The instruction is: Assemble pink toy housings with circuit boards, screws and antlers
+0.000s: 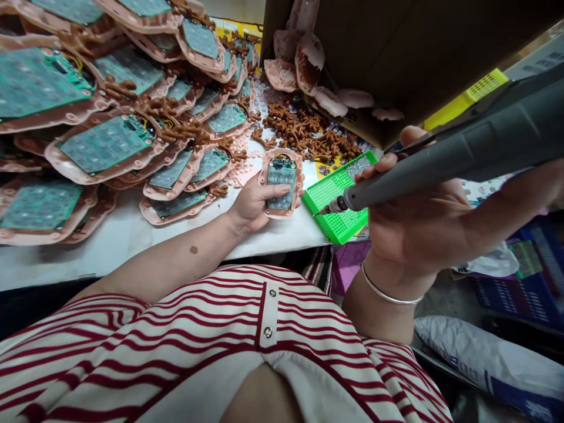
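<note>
- The left hand (252,202) lies on the white tabletop (110,241), fingers curled round a pink, deer-shaped plastic shell carrying a green circuit board (281,183); the shell rests face up in the palm, near the tabletop's front edge.
- The right hand (412,220) is closed tight about a grey electric screwdriver (440,161), thumb laid along the barrel, a silver bangle (388,292) at the wrist.
- The screwdriver's tip hangs over a bright green perforated plastic tray (339,205), just to the right of the held shell.
- Overlapping rows of matching pink shells with green boards (106,141) cover the tabletop's left side.
- Brown antler-shaped plastic pieces (304,129) are heaped beyond the tray, before a brown cardboard box (396,53).
</note>
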`<state>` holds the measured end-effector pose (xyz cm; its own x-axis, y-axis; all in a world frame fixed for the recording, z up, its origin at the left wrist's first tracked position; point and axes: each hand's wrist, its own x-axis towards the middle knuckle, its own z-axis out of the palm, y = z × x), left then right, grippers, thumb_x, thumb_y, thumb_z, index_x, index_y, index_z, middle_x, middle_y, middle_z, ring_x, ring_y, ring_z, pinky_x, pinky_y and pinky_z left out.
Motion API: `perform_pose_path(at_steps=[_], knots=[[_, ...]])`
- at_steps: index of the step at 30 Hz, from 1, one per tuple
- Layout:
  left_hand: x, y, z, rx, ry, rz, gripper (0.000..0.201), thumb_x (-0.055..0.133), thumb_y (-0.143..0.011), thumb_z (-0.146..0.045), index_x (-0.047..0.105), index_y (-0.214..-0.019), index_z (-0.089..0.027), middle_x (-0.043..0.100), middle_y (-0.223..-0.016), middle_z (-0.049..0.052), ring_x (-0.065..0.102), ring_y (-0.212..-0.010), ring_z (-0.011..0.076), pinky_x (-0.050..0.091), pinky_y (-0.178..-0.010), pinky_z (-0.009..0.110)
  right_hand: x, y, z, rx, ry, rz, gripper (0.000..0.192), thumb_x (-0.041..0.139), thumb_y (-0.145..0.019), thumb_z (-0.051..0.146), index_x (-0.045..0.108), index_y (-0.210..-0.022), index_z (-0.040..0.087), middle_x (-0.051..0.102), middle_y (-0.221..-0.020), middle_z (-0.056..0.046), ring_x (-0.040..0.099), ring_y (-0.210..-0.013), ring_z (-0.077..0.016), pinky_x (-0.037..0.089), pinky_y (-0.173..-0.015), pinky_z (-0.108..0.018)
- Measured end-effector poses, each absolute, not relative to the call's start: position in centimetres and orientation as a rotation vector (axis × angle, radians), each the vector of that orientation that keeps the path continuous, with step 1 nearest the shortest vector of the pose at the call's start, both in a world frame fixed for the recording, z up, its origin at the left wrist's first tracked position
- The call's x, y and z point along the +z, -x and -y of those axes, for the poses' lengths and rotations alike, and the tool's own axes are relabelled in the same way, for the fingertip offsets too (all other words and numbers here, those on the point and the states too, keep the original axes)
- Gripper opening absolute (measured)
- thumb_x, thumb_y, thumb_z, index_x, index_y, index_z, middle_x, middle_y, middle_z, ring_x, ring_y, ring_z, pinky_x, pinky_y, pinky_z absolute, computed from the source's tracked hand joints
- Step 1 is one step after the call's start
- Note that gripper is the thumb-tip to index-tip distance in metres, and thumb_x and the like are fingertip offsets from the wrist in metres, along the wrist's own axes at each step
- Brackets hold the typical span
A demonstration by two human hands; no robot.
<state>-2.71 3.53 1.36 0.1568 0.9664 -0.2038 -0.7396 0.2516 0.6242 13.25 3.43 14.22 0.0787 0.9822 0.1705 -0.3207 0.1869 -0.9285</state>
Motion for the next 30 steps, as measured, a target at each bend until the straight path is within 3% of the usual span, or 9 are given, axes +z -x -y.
perform_pose_path(at_steps=[3,5,8,11,14,22,30], knots=[[1.2,2.7,-3.6,1.293,-0.407,-0.631,0.038,0.074,-0.066,-0.013,0.068,-0.104,-0.013,0.076,-0.102,0.009,0.074,-0.082,0.0219,0.062,-0.070,0.032,12.8,-13.8,-3.6,1.233,0.772,1.149,0.047,0.064,-0.076,0.068,0.072,-0.097,0.027,0.069,-0.103,-0.002,0.069,-0.079,-0.0187,0.060,-0.071,-0.036],[0.9,2.6,-3.8,1.304,-0.381,-0.665,0.039,0.074,-0.065,-0.012,0.067,-0.104,-0.013,0.075,-0.097,0.007,0.073,-0.079,0.0203,0.061,-0.071,0.032,11.4,-13.7,-3.8,1.089,0.760,1.222,0.042,0.076,-0.071,0.063,0.071,-0.099,0.032,0.069,-0.095,0.002,0.067,-0.080,-0.0156,0.058,-0.073,-0.031],[0.5,2.4,-4.2,1.321,-0.335,-0.758,0.036,0.073,-0.063,-0.010,0.066,-0.098,-0.012,0.073,-0.084,0.004,0.071,-0.072,0.0185,0.061,-0.071,0.034,9.1,-12.8,-3.8,0.942,0.730,1.238,0.046,0.087,-0.066,0.046,0.068,-0.107,0.039,0.062,-0.079,0.006,0.064,-0.069,-0.0119,0.056,-0.069,-0.028],[0.3,2.3,-4.4,1.338,-0.311,-0.812,0.032,0.072,-0.061,-0.009,0.065,-0.092,-0.012,0.071,-0.077,0.003,0.068,-0.067,0.0175,0.061,-0.071,0.035,7.7,-11.9,-3.7,0.991,0.790,1.224,0.040,0.077,-0.077,0.048,0.065,-0.113,0.037,0.048,-0.061,0.008,0.054,-0.049,-0.0107,0.052,-0.056,-0.029],[0.1,2.1,-4.4,1.321,-0.303,-0.834,0.030,0.073,-0.061,-0.010,0.065,-0.090,-0.012,0.069,-0.077,0.003,0.067,-0.067,0.0179,0.059,-0.072,0.036,7.2,-11.2,-3.7,0.862,0.768,1.308,0.028,0.068,-0.083,0.053,0.062,-0.101,0.033,0.038,-0.054,0.009,0.046,-0.043,-0.0114,0.046,-0.049,-0.030],[0.1,1.9,-4.4,1.334,-0.279,-0.800,0.034,0.075,-0.058,-0.011,0.063,-0.090,-0.012,0.065,-0.073,0.000,0.062,-0.064,0.0138,0.056,-0.069,0.031,6.4,-10.3,-3.5,0.825,0.637,1.433,0.027,0.067,-0.085,0.053,0.053,-0.093,0.032,0.046,-0.056,0.007,0.045,-0.045,-0.0140,0.041,-0.050,-0.035],[0.4,1.9,-4.3,1.332,-0.296,-0.827,0.033,0.075,-0.059,-0.013,0.064,-0.090,-0.012,0.066,-0.075,0.001,0.062,-0.064,0.0139,0.053,-0.069,0.030,5.8,-10.4,-3.3,0.817,0.788,1.534,0.037,0.060,-0.084,0.066,0.050,-0.089,0.030,0.048,-0.059,0.004,0.045,-0.048,-0.0154,0.039,-0.052,-0.037]])
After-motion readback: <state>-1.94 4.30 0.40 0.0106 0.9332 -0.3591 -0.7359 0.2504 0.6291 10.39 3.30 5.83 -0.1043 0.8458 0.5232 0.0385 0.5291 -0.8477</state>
